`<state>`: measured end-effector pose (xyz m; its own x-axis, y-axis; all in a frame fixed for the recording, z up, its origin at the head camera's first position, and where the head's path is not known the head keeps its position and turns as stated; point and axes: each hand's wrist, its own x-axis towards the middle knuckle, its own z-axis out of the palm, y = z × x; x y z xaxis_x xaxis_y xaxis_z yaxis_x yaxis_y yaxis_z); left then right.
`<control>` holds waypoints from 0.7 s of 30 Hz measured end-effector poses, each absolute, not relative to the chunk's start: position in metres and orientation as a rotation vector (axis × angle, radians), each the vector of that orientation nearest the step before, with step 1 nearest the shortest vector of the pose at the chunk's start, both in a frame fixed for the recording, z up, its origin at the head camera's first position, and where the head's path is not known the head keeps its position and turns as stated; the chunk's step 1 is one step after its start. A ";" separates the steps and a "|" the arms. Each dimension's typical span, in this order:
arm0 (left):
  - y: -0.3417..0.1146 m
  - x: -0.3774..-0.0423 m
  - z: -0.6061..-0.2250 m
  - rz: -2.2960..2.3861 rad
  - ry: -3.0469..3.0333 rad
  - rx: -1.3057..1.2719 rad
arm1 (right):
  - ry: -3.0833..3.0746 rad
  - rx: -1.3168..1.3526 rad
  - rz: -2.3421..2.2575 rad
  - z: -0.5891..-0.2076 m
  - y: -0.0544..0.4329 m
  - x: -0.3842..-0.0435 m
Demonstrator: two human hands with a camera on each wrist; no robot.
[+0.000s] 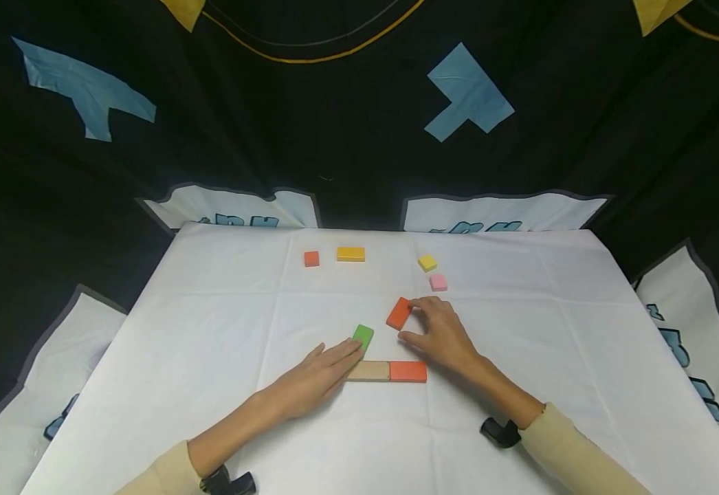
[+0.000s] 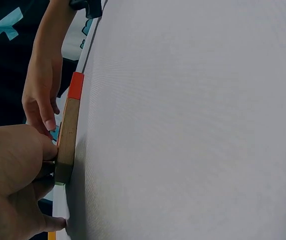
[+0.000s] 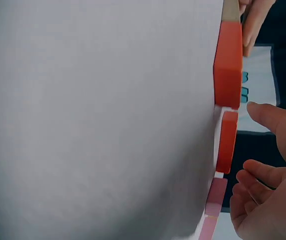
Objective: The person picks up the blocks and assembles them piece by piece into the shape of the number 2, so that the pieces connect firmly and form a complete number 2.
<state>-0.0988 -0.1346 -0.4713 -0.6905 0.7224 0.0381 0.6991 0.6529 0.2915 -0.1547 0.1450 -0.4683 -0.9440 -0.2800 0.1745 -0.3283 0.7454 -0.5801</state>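
My left hand (image 1: pixel 316 381) reaches over the left part of a tan block (image 1: pixel 372 371), its fingertips right at the lower end of a tilted green block (image 1: pixel 363 335). The tan block's right end meets an orange-red block (image 1: pixel 407 372), forming one straight row. My right hand (image 1: pixel 443 335) is beside a second, tilted orange-red block (image 1: pixel 399 313). Its index fingertip is right at that block's upper right corner, while the thumb stands apart below. In the right wrist view, thumb and fingers are spread with nothing between them. The left hand hides part of the tan block.
Farther back on the white cloth (image 1: pixel 211 309) lie a small orange-red block (image 1: pixel 311 259), a yellow-orange block (image 1: pixel 350 254), a small yellow block (image 1: pixel 427 262) and a pink block (image 1: pixel 438 282). A dark curtain (image 1: pixel 359 151) hangs behind the table.
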 end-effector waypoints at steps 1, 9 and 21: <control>-0.135 -0.099 -0.471 0.437 2.782 1.199 | -2.864 0.503 0.949 -0.469 0.145 -0.157; -0.134 -0.099 -0.471 0.435 2.796 1.215 | -2.916 0.494 0.830 -0.472 0.143 -0.166; -0.133 -0.098 -0.471 0.439 2.789 1.211 | -2.967 0.507 0.761 -0.470 0.139 -0.172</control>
<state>-0.0985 -0.1333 -0.4705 -0.6872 0.7248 0.0492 0.7049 0.6489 0.2864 -0.1721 0.1386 -0.4696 -0.9459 -0.3030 0.1156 -0.3213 0.8266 -0.4622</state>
